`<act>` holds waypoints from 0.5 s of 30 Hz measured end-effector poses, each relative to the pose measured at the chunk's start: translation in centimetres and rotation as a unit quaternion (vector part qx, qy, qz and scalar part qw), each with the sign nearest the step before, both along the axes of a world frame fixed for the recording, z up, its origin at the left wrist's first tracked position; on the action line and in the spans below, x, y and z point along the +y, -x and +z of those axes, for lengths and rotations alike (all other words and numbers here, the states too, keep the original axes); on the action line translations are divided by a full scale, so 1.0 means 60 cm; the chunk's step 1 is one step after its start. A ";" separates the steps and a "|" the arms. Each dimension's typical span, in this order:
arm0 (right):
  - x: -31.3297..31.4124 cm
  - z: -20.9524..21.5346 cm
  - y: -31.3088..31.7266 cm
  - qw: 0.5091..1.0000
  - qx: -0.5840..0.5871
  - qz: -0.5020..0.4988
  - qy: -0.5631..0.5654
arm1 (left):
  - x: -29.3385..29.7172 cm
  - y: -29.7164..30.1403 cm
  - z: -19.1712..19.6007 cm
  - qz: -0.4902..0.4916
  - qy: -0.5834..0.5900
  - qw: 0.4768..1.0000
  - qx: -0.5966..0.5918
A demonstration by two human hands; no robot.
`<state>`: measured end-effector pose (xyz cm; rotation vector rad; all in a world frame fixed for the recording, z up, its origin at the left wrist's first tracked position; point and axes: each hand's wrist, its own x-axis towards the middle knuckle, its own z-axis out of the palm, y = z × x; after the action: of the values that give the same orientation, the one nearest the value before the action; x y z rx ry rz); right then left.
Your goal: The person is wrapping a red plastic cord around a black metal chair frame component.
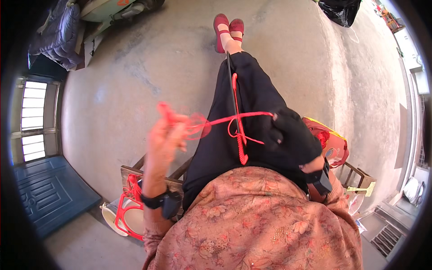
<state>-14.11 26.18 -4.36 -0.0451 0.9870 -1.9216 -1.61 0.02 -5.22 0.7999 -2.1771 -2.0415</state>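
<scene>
A red cord (256,113) stretches between my two hands above my lap. My left hand (165,137), bare and smeared by motion, is closed on the cord's left part, with a blurred red loop beside its fingers. In a black glove, my right hand (294,135) pinches the other end. Between them, a thin black rod (232,92) runs lengthwise over my dark trousers. Along it lies a red piece (241,146) with a braided-looking surface and a bent end. The cord crosses this piece, and a thin red loop and loose tail hang at the crossing.
At my left, a red frame (119,220) and a bundle of red cord (132,189) sit by a white container (108,218). A red bag (335,146) stands at my right. Farther off are a black plastic bag (342,11) and a blue door panel (56,191).
</scene>
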 end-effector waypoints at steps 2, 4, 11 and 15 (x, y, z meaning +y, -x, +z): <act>0.031 0.019 -0.021 0.999 -0.036 -0.013 -0.026 | 0.038 0.014 -0.032 -0.050 -0.016 0.998 -0.024; 0.063 0.042 -0.036 0.998 0.056 -0.011 0.041 | 0.057 0.025 -0.055 -0.089 -0.080 0.992 -0.039; 0.107 0.083 -0.057 0.996 0.077 0.026 0.026 | 0.071 0.041 -0.061 -0.077 -0.139 0.987 -0.038; 0.117 0.107 -0.061 0.979 0.159 0.130 0.012 | 0.132 0.042 -0.068 -0.167 0.089 0.981 -0.040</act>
<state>-10.46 33.17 2.06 -0.4848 1.1069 -1.7149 -4.11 7.96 -9.27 0.5336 -2.6490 -1.9324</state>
